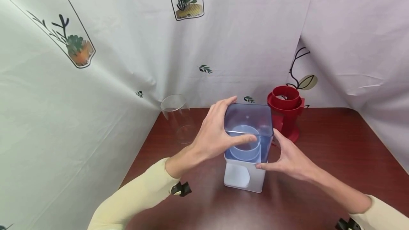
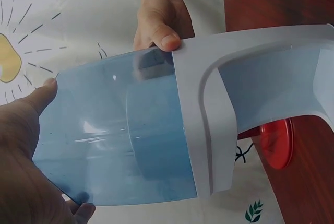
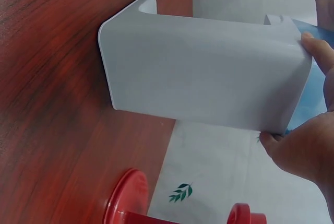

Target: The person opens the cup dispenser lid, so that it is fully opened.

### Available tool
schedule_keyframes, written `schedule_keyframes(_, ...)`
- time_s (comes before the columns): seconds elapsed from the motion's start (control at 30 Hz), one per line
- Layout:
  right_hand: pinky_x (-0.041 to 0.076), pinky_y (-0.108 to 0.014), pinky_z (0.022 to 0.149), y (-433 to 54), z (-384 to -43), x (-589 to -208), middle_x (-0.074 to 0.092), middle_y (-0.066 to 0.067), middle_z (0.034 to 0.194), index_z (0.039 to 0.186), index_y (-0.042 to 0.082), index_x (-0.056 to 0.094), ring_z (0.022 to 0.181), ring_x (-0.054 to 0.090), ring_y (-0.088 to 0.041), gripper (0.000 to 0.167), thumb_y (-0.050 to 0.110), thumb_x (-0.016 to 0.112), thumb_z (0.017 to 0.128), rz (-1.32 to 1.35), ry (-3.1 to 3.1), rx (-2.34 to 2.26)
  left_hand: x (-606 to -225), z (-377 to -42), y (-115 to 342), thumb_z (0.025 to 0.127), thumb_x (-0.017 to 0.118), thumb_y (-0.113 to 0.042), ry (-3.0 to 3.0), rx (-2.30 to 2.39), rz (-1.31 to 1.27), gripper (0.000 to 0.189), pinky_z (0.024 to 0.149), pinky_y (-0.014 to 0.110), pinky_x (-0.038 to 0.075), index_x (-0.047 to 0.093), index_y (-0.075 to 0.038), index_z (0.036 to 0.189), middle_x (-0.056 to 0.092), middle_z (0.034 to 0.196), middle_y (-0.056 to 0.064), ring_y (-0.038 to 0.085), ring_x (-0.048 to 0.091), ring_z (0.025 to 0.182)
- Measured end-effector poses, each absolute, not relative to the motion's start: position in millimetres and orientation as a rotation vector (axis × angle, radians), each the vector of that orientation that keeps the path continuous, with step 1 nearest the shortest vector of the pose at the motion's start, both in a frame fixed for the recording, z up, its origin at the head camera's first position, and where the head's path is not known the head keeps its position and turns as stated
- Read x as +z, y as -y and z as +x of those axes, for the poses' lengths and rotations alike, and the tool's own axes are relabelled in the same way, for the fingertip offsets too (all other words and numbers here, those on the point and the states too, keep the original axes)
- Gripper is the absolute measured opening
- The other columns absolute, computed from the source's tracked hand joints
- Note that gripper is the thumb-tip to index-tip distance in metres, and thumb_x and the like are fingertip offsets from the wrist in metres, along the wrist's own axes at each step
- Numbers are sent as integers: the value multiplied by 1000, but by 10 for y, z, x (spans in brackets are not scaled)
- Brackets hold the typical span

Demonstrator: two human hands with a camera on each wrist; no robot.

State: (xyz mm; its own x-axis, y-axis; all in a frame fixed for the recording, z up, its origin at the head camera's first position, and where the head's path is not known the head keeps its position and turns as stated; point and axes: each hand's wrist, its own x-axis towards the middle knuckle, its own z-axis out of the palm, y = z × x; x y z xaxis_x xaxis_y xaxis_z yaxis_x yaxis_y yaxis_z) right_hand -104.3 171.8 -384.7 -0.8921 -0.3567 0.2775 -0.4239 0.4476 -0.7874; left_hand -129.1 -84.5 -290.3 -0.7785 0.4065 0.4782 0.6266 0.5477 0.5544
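One see-through blue container (image 2: 115,135), boxy, glossy, a round shape showing through it, sits on one smooth white stand (image 3: 203,72), upright on one dark red table (image 1: 345,152). My left hand (image 1: 209,136) grips the container from ten o'clock; my right hand (image 1: 292,159), at four o'clock, holds the white stand's top at the seam. One red appliance (image 1: 289,120) stands at two o'clock, one clear cylinder (image 1: 180,121) between nine and ten.

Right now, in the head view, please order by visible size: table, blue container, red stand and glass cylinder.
1. Table
2. Blue container
3. Red stand and glass cylinder: too alike to rank.
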Motion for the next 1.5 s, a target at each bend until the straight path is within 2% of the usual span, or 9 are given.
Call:
schedule_keyframes(0.27,51,-66,102,-1730,-1013,-3881,56,-4,147,161,17,36,133,55,-32,109,31,99,74,714,2600,1456,-2965,-1227,829,74,93,-56,2468,-1066,-853,105,104,39,50,45,-20,159,49,155,-8,10,44,136)
schedule_keyframes(0.5,44,-73,106,-1725,-1000,-3952,49,-9,154,164,17,32,141,45,-38,111,29,98,75,695,2588,1505,-2994,-1225,832,75,93,-55,2472,-1069,-867,106,107,40,49,43,-20,160,48,157,-7,11,43,138)
schedule_keyframes(0.7,37,-79,107,-1708,-1002,-3984,44,-9,159,167,27,26,145,39,-39,118,29,98,74,703,2570,1570,-2970,-1238,835,74,95,-53,2465,-1089,-919,113,116,48,43,36,-21,164,39,166,-5,12,36,148)
schedule_keyframes(0.83,36,-77,109,-1688,-1022,-4008,47,-6,156,167,31,28,142,42,-34,120,26,100,71,723,2519,1598,-2912,-1295,824,74,94,-53,2452,-1075,-988,116,119,53,40,32,-22,166,36,168,-5,12,32,152)
schedule_keyframes(1.0,40,-74,108,-1672,-1027,-4040,52,-4,151,165,29,31,137,46,-28,117,24,101,71,709,2494,1588,-2864,-1367,817,74,94,-53,2486,-1026,-1088,114,117,46,43,33,-23,166,40,166,-6,10,38,147)
schedule_keyframes(1.1,42,-73,107,-1662,-1026,-4051,54,-3,149,164,26,34,135,47,-26,112,25,100,72,687,2497,1579,-2857,-1380,823,74,94,-53,2512,-1019,-1114,111,111,41,48,36,-24,164,43,161,-8,8,43,139)
schedule_keyframes(1.2,46,-68,106,-1649,-1028,-4061,56,0,146,162,25,37,133,49,-23,107,25,99,74,664,2504,1573,-2846,-1389,830,75,94,-53,2522,-1002,-1137,106,105,37,51,40,-24,161,48,156,-9,7,45,134)
schedule_keyframes(1.4,54,-37,102,-1637,-1026,-4103,59,1,143,160,21,40,126,55,-19,101,22,97,77,634,2495,1619,-2801,-1399,838,76,92,-55,2565,-929,-1146,98,97,33,52,45,-23,156,55,144,-8,6,44,130)
schedule_keyframes(1.5,55,-31,100,-1647,-1027,-4127,59,2,143,160,22,40,125,56,-16,101,21,97,77,614,2492,1644,-2781,-1412,839,76,91,-57,2588,-897,-1144,96,96,33,52,47,-22,155,58,141,-7,7,44,128)
